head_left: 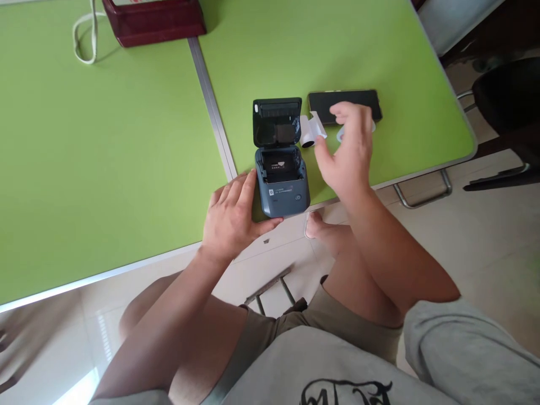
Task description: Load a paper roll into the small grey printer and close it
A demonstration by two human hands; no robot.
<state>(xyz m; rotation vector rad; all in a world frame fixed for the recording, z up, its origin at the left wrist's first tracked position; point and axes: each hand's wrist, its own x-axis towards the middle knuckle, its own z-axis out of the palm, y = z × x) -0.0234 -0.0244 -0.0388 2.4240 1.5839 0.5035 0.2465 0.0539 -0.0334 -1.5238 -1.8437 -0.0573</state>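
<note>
A small dark blue-grey label printer (283, 194) rests at the table's near edge with its lid (277, 124) raised and its inner bay exposed. My left hand (232, 211) steadies it, fingers along its left side and thumb across the front. To the printer's right lies a small white paper roll (311, 132) with a loose end curling up. My right hand (352, 143) hovers just right of that roll, thumb apart from bent fingers, with nothing visible in it. Partly hidden beneath it is a pale, round-edged thing (340, 134) that I cannot make out.
A dark phone (318, 102) lies behind my right hand. On the green table (126, 146), a metal seam (213, 112) runs toward the printer. A maroon holder (158, 25) and a white cord (93, 34) are at the far side. A black chair (510, 95) stands at right.
</note>
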